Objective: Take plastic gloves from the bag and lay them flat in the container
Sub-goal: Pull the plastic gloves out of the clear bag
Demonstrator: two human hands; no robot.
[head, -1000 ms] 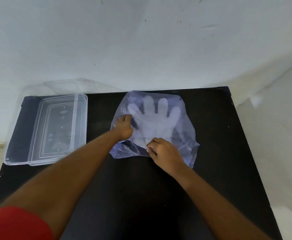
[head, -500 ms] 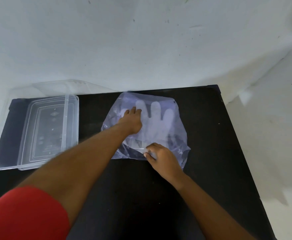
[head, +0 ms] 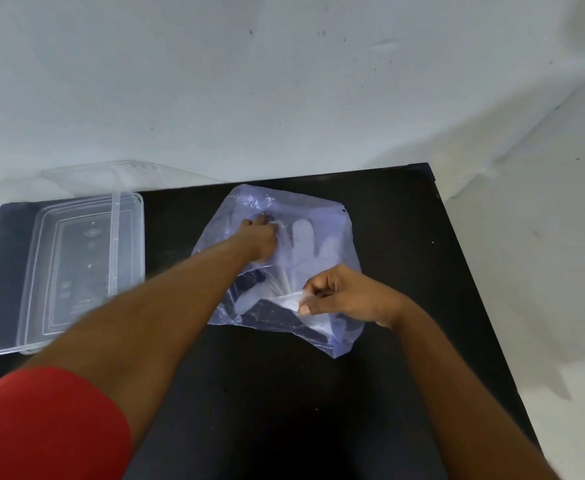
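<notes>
A clear bluish plastic bag lies on the black table, with whitish plastic gloves showing through it, fingers pointing away from me. My left hand is reached deep inside the bag, fingers curled onto the gloves. My right hand pinches the near edge of the bag's mouth and holds it up. A clear rectangular container sits at the table's left end, well apart from both hands.
A clear lid leans behind the container against the white wall. The table's right edge runs close to the bag, with pale floor beyond it.
My left hand has gone from the bag's left edge deep into the bag onto the gloves. My right hand has lifted the bag's near edge.
</notes>
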